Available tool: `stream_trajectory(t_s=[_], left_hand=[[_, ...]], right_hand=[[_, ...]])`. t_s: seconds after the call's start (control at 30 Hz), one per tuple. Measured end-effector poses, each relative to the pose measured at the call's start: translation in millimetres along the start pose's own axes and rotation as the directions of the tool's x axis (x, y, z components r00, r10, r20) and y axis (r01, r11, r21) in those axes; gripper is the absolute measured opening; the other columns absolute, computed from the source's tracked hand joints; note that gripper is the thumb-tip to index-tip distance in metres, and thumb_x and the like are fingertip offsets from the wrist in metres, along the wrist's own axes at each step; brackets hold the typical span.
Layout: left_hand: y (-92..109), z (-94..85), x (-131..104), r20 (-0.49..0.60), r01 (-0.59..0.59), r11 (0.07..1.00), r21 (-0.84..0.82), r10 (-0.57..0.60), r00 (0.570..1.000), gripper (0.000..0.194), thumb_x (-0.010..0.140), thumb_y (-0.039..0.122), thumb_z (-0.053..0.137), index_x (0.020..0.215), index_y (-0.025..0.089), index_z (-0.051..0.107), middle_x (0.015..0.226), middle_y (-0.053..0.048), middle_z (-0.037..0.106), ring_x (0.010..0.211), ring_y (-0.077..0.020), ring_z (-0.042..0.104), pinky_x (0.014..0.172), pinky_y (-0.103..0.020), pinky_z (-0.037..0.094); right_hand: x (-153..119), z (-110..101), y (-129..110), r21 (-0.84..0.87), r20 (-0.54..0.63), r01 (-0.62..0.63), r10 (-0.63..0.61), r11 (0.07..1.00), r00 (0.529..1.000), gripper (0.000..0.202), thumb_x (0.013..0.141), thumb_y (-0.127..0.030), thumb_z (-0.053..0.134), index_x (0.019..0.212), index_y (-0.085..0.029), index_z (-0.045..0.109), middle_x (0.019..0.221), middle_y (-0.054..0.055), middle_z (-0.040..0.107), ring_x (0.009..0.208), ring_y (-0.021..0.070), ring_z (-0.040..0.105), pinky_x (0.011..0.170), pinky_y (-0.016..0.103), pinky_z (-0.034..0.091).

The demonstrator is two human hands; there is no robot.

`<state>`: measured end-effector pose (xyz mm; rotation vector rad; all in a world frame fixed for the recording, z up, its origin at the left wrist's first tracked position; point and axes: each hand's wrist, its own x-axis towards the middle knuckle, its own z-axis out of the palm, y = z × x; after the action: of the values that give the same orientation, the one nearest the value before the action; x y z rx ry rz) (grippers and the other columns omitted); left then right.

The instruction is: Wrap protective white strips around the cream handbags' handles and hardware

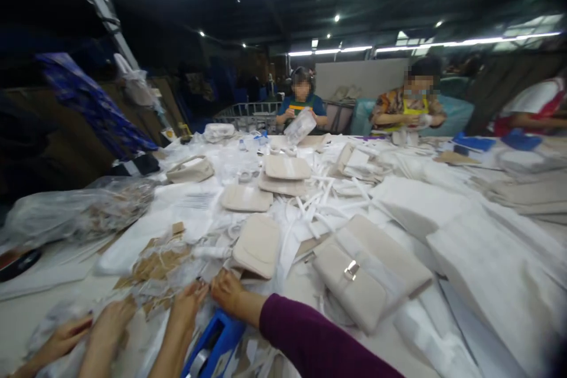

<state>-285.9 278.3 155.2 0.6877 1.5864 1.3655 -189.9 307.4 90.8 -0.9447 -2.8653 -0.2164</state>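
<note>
My right hand [228,292], at the end of a purple sleeve, is closed with its fingers curled beside the blue tape dispenser [217,339]. Close to it, my left hand [188,304] pinches with thumb and fingers; a tiny dark spot shows at the fingertips, too small to name. What the right fingers hold is hidden. Just beyond my right hand lies a beige bag [257,245] with rounded corners. Brown paper scraps [159,263] and clear plastic are spread to the left of my hands. A larger beige bag with a metal clasp [352,270] lies to the right.
Two hands of another person [108,322] work in plastic at the lower left. Stacked beige bags [287,167], white straps [325,198] and white wrapping sheets [491,266] cover the table. Several co-workers [410,109] are across the table. A clear plastic bag [48,215] lies left.
</note>
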Motion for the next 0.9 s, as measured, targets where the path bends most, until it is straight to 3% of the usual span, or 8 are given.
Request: stream_trajectory(t_s=[0.1,0.17,0.27,0.33,0.47,0.6,0.73,0.9], left_hand=[[-9.8,-9.8,13.7,-0.044,0.054,0.996,0.065,-0.051,0.998,0.023,0.059,0.012,0.059,0.081,0.017,0.058,0.077,-0.004,0.063,0.074,-0.0215,0.065,0.086,-0.044,0.051],[-5.1,-1.8,4.4,-0.080,-0.131,0.961,0.244,0.155,0.985,0.027,0.063,0.016,0.056,0.089,0.017,0.062,0.086,-0.005,0.063,0.083,-0.0232,0.064,0.089,-0.046,0.049],[4.2,23.8,-35.8,-0.092,-0.472,0.721,0.508,0.590,0.802,0.034,0.074,0.023,0.050,0.105,0.019,0.062,0.104,-0.008,0.060,0.102,-0.0263,0.058,0.096,-0.047,0.044],[-1.8,46.9,-71.8,0.020,-0.582,0.635,0.508,0.667,0.745,0.034,0.080,0.027,0.048,0.111,0.020,0.061,0.113,-0.009,0.057,0.110,-0.0262,0.053,0.099,-0.044,0.042],[-55.7,100.2,-133.6,0.412,-0.436,0.859,0.268,0.307,0.858,0.029,0.081,0.032,0.054,0.107,0.020,0.061,0.109,-0.009,0.062,0.103,-0.0233,0.059,0.094,-0.039,0.045],[-117.3,156.7,-162.0,0.551,0.093,0.984,0.153,-0.163,0.819,0.039,0.069,0.034,0.069,0.102,0.014,0.061,0.100,-0.011,0.066,0.095,-0.0238,0.064,0.090,-0.039,0.048],[-139.5,209.2,-170.1,0.556,0.464,0.882,0.079,-0.425,0.714,0.035,0.067,0.028,0.075,0.094,0.012,0.059,0.084,-0.009,0.068,0.084,-0.0204,0.066,0.089,-0.037,0.049],[-140.8,253.0,-172.3,0.534,0.606,0.794,0.055,-0.536,0.654,0.027,0.077,0.031,0.067,0.095,0.012,0.059,0.089,-0.012,0.068,0.086,-0.0212,0.066,0.084,-0.035,0.052]], right_hand=[[-2.0,-3.9,-5.9,0.011,0.073,-0.042,0.041,0.999,0.996,0.024,0.085,-0.014,0.043,0.098,-0.010,0.063,0.108,0.014,0.066,0.100,0.0266,0.060,0.074,0.037,0.052],[-16.1,-19.4,-4.2,0.105,0.103,-0.075,0.064,0.992,0.993,0.023,0.086,-0.016,0.042,0.092,-0.013,0.064,0.107,0.011,0.067,0.097,0.0261,0.061,0.067,0.036,0.053],[-70.4,-48.4,10.0,0.366,0.058,0.058,-0.085,0.929,0.995,0.018,0.084,-0.018,0.049,0.096,-0.021,0.062,0.101,0.001,0.068,0.091,0.0177,0.061,0.062,0.025,0.052],[-133.3,-65.0,29.1,0.512,-0.117,0.131,-0.082,0.849,0.990,0.033,0.080,-0.014,0.053,0.112,-0.022,0.057,0.107,0.000,0.066,0.098,0.0147,0.060,0.073,0.022,0.052],[-295.5,-81.0,80.1,0.519,-0.251,-0.298,0.477,0.801,0.843,0.060,0.072,0.001,0.039,0.130,-0.015,0.046,0.125,0.012,0.057,0.119,0.0212,0.050,0.098,0.039,0.045],[-413.6,-82.2,119.2,0.267,-0.136,-0.518,0.564,0.813,0.815,0.083,0.064,0.004,0.034,0.145,-0.013,0.027,0.145,0.013,0.038,0.137,0.0247,0.028,0.108,0.050,0.033],[-437.3,-78.0,131.7,0.135,0.015,-0.415,0.417,0.900,0.909,0.091,0.061,0.002,0.039,0.148,-0.009,0.015,0.153,0.012,0.021,0.142,0.0244,0.014,0.113,0.049,0.026],[-430.3,-54.4,130.4,0.075,0.042,-0.371,0.368,0.926,0.929,0.092,0.060,0.004,0.045,0.147,-0.008,0.018,0.154,0.014,0.013,0.143,0.0271,0.010,0.114,0.049,0.021]])
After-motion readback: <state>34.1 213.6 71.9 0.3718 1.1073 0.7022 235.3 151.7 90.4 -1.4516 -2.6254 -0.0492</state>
